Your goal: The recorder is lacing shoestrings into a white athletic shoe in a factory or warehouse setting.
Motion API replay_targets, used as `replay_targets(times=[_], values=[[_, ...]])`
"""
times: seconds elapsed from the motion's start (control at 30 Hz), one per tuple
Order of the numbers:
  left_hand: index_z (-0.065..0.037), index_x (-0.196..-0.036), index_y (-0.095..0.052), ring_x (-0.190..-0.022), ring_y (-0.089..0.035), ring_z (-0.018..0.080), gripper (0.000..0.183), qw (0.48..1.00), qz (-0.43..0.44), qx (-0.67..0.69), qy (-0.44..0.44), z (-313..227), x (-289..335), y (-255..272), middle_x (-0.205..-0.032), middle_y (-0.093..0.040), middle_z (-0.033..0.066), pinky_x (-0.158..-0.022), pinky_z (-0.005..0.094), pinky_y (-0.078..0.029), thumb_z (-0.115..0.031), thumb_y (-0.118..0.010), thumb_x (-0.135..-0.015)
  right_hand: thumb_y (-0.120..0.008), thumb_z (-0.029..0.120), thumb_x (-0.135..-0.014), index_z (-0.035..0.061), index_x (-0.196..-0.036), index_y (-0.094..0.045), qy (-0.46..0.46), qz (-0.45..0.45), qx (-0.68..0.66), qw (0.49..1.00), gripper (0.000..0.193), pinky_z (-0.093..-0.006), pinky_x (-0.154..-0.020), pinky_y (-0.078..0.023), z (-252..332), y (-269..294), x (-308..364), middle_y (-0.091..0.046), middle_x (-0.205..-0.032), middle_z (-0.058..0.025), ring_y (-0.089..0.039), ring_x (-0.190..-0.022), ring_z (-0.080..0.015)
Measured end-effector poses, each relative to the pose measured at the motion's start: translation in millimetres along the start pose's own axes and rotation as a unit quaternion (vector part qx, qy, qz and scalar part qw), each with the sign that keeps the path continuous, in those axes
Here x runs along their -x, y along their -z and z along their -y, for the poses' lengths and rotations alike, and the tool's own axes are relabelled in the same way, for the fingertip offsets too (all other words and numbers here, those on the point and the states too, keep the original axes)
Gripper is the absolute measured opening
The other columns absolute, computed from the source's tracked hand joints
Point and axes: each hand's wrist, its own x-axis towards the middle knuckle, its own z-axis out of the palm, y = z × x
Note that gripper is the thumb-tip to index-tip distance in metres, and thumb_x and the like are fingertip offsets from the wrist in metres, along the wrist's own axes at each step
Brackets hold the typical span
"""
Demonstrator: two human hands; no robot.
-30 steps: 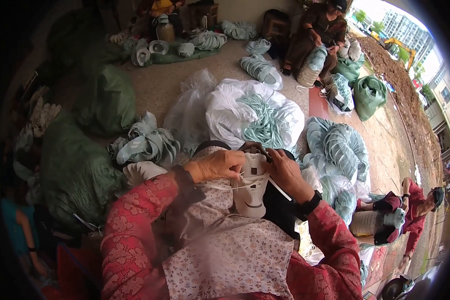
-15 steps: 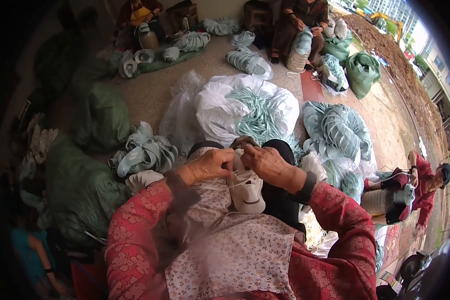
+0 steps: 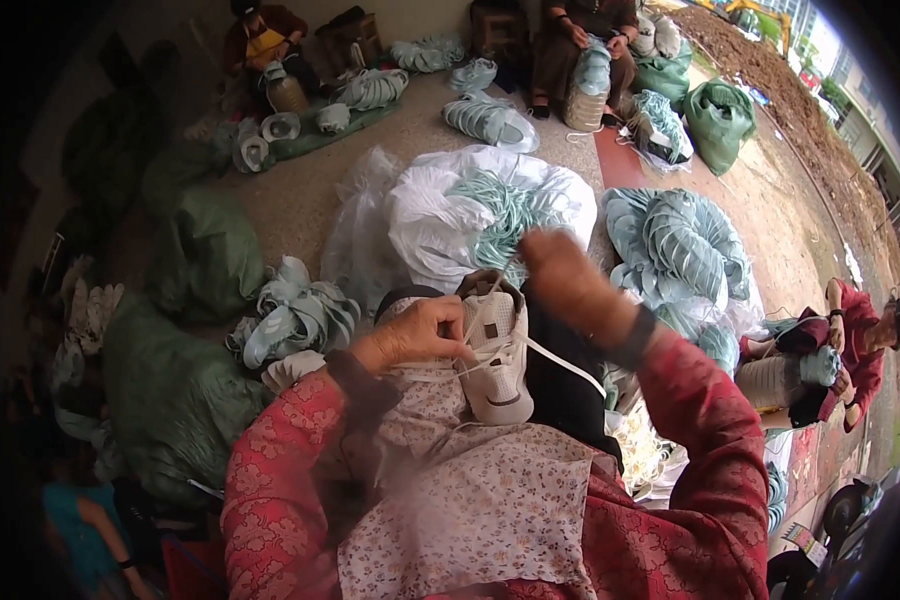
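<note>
Floor (image 3: 300, 205) spans the upper frame beyond our shoe (image 3: 499, 388) at centre, its long axis running up-frame, toe lowest, just right of our nearer left hand (image 3: 420, 333), fingers pinched on laces (image 3: 488, 350), while our right hand (image 3: 575, 285) blurs above right, its grip we cannot tell.

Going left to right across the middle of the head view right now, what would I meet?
Dark green sack, pale blue bundle, left hand, off-white shoe, right hand, coiled pale blue pieces.
</note>
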Motion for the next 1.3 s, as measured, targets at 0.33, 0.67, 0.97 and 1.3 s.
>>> replay_targets(times=[0.33, 0.67, 0.97, 1.3], values=[[-0.011, -0.076, -0.066, -0.093, -0.051, 0.0237, 0.031, 0.98, -0.067, -0.182, 0.052, -46.0, -0.1, -37.3, -0.087, -0.056, 0.0035, -0.084, 0.0329, -0.044, -0.033, -0.084, -0.063, -0.044, 0.026, -0.096, 0.0053, -0.093, -0.06, -0.15, 0.029, -0.907, 0.392, 0.026, -0.0409, -0.089, -0.05, 12.2, 3.9, 8.2, -0.056, -0.13, -0.021, -0.063, -0.104, -0.0307], [-0.001, -0.079, -0.068, -0.078, -0.053, 0.0118, 0.014, 0.971, 0.08, 0.095, 0.203, -34.1, -12.7, -2.3, -0.089, -0.054, 0.0023, -0.071, 0.0248, -0.043, -0.011, -0.076, -0.072, -0.045, 0.011, -0.087, 0.0, -0.083, -0.051, -0.272, -0.271, -0.866, 0.32, 0.013, -0.0471, -0.087, -0.049, -70.5, 11.5, 40.2, -0.057, -0.074, -0.0123, -0.057, -0.072, -0.0251], [-0.001, -0.092, -0.071, -0.082, -0.052, 0.0102, 0.022, 0.951, 0.149, 0.141, 0.23, -30.4, -21.1, 10.0, -0.096, -0.054, -0.0003, -0.073, 0.0224, -0.041, -0.012, -0.079, -0.074, -0.042, 0.007, -0.084, 0.0015, -0.078, -0.041, -0.316, -0.472, -0.813, 0.132, 0.008, -0.0417, -0.077, -0.048, -218.7, 59.9, 194.8, -0.041, -0.068, -0.0076, -0.041, -0.059, -0.0198], [-0.008, -0.109, -0.064, -0.076, -0.046, 0.0064, 0.041, 0.971, 0.06, 0.127, 0.191, -27.6, -14.1, -1.3, -0.098, -0.053, -0.0027, -0.066, 0.0223, -0.04, -0.015, -0.081, -0.073, -0.045, 0.011, -0.08, 0.0051, -0.077, -0.041, -0.233, -0.44, -0.85, 0.17, 0.007, -0.0356, -0.067, -0.04, -221.5, 98.0, 226.3, -0.037, -0.065, -0.0057, -0.037, -0.057, -0.0173]])
